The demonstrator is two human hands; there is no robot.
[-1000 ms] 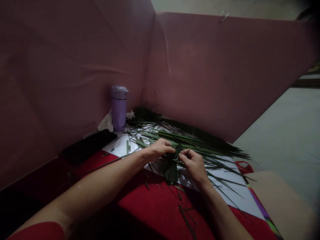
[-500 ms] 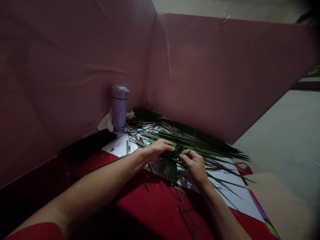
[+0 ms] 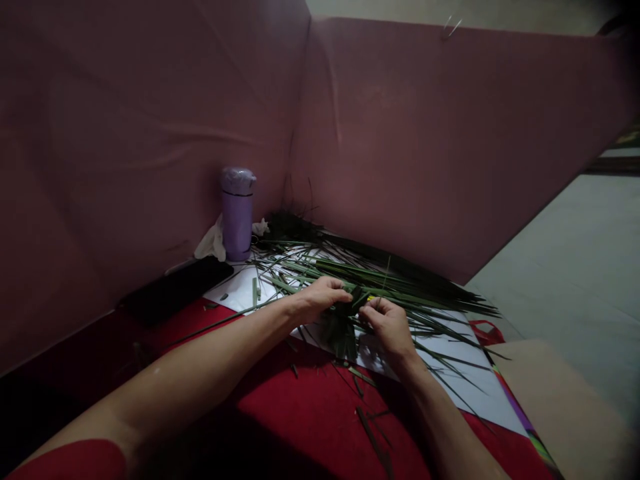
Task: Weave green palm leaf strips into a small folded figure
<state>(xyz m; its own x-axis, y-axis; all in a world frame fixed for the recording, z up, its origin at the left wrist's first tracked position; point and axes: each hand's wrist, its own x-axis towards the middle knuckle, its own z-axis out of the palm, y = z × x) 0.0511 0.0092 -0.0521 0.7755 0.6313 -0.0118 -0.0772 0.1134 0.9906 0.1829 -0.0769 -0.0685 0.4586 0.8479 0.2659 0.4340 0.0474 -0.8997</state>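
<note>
My left hand (image 3: 323,297) is closed on a dark green folded leaf piece (image 3: 341,333), thumb and fingers pinching its upper part. The piece looks woven from flat leaf strips and spreads out below my fingers over the front of the white sheet (image 3: 465,383). Right beside it, my right hand (image 3: 387,323) is pinched shut at the piece's right edge. A thin leaf strip (image 3: 388,270) rises from these fingertips. A small yellow bit (image 3: 371,299) shows by the right fingers; what it is, I cannot tell.
Long green leaf blades (image 3: 400,280) lie behind my hands. A purple bottle (image 3: 237,223) stands at the back left beside crumpled tissue (image 3: 213,241) and a black flat object (image 3: 175,288). Scraps lie on the red cloth (image 3: 300,420). Pink panels (image 3: 425,133) enclose the back and left.
Both hands stay almost in place at the leaf piece. The piece has turned slightly and looks darker, and a yellow bit now shows beside my right fingers. The view has tilted slightly.
</note>
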